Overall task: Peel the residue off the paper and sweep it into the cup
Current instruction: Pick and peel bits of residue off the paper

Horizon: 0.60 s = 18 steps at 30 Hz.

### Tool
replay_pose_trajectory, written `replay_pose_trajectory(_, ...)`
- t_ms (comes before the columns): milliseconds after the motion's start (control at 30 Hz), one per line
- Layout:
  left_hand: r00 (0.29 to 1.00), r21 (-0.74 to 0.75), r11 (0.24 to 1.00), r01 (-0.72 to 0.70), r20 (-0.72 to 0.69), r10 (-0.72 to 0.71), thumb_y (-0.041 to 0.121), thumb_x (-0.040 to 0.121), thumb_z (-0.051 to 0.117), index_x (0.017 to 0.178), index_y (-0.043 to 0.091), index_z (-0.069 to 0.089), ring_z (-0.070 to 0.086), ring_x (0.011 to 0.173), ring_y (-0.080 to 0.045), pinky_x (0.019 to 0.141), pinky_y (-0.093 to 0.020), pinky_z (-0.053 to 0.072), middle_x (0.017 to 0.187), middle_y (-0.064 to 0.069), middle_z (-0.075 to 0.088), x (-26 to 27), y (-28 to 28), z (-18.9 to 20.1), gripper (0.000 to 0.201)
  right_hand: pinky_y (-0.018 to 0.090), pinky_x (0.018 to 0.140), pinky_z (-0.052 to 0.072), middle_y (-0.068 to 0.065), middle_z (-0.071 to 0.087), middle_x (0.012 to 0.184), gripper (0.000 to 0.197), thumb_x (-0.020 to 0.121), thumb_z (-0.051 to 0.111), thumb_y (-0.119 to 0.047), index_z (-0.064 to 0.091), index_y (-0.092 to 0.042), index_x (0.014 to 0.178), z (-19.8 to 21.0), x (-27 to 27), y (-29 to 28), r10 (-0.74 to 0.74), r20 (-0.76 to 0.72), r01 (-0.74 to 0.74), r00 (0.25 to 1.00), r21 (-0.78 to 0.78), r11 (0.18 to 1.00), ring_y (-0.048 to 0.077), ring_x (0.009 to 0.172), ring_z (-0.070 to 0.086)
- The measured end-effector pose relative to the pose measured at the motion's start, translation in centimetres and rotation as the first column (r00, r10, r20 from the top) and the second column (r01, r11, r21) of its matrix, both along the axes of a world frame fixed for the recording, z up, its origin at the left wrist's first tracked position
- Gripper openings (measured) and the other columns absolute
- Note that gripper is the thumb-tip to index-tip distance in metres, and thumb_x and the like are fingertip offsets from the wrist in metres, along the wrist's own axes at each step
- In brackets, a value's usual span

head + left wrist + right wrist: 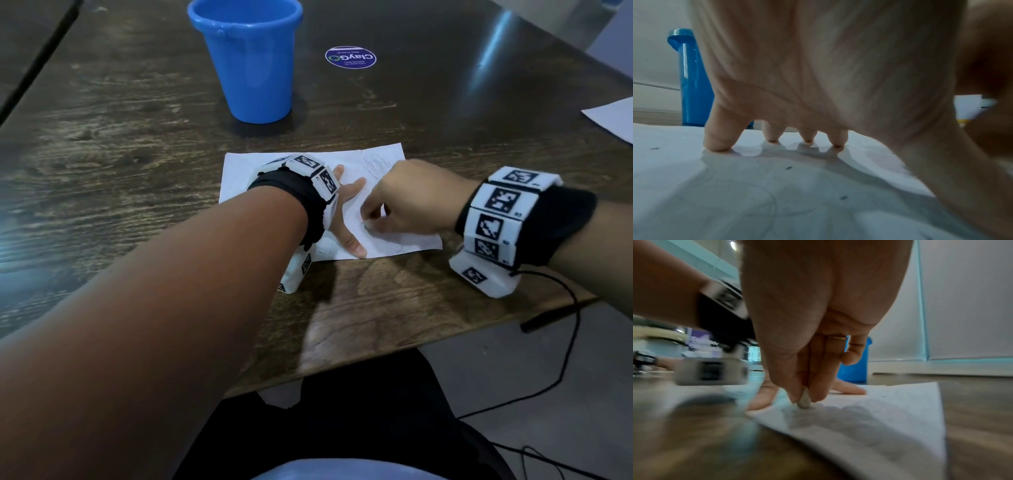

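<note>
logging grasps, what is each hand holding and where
Right hand pinches a small grey lump by its upper end, tip on the paper. Left hand holds nothing, only presses the paper.

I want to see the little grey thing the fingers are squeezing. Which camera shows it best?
The right wrist view: the small grey lump sits pinched in the right hand, touching the paper. The head view hides it behind the fingers. The left wrist view doesn't show it.
</note>
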<state>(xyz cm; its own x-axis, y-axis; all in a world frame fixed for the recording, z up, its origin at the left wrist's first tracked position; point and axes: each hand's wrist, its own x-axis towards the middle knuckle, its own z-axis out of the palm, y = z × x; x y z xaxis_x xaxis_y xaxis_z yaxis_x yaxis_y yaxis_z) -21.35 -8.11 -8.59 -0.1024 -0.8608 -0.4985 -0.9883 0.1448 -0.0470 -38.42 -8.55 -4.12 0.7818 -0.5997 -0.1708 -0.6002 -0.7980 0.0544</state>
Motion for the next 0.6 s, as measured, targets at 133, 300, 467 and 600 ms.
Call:
replay_pose_trajectory(133, 0.999, -0.005, 1.0, -0.011, -0.036, 0.011, 0.092, 0.045, 0.069, 0.154, 0.048, -0.018, -0.009, 0.152, -0.044, 0.118, -0.065, 0.005, 0.166, 0.0, -0.024, -0.3, 0.1, 0.3, 0.147, 0.029, 0.066, 0.048, -0.014, 0.07, 0.08, 0.017, 0.088, 0.063, -0.042, 0.076, -0.037, 0.098, 0.2, -0.4, 1.5, 0.055, -0.002, -0.054, 0.999, 0.074, 0.996, 0.009, 0.07, 0.055)
replay_pose_trajectory(300, 0.996, 0.012, 0.999, -0.036, -0.08, 0.036, 0.09, 0.044, 0.07, 0.154, 0.05, -0.015, -0.01, 0.152, -0.043, 0.117, -0.066, 0.005, 0.166, 0.002, -0.024, 0.0, 0.4, 0.4, 0.145, 0.037, 0.072, 0.055, -0.011, 0.072, 0.082, 0.017, 0.088, 0.062, -0.038, 0.077, -0.033, 0.095, 0.7, -0.2, -1.8, -0.101, -0.001, 0.101, 0.995, -0.059, 0.993, 0.015, 0.076, 0.061)
replay_pose_trajectory(467, 0.998, 0.001, 1.0, 0.018, -0.067, -0.018, 0.085, 0.053, 0.074, 0.156, 0.05, -0.001, -0.006, 0.152, -0.045, 0.119, -0.062, 0.007, 0.167, -0.004, -0.019, -0.2, 0.5, 0.9, 0.132, 0.018, 0.058, 0.034, -0.015, 0.065, 0.076, 0.016, 0.089, 0.064, -0.035, 0.076, -0.035, 0.101, -0.1, 1.1, 0.7, 0.056, 0.033, -0.057, 0.998, 0.019, 0.998, 0.008, 0.068, 0.047)
replay_pose_trajectory(600, 1.0, -0.008, 1.0, 0.016, -0.024, -0.017, 0.091, 0.042, 0.075, 0.152, 0.056, -0.007, -0.009, 0.152, -0.044, 0.117, -0.065, 0.006, 0.166, 0.0, -0.023, -0.1, 0.4, 0.3, 0.142, 0.023, 0.061, 0.036, -0.022, 0.049, 0.064, 0.017, 0.09, 0.065, -0.035, 0.075, -0.035, 0.104, 0.1, 0.9, 0.3, 0.075, 0.02, -0.075, 0.997, 0.025, 0.997, 0.006, 0.066, 0.047)
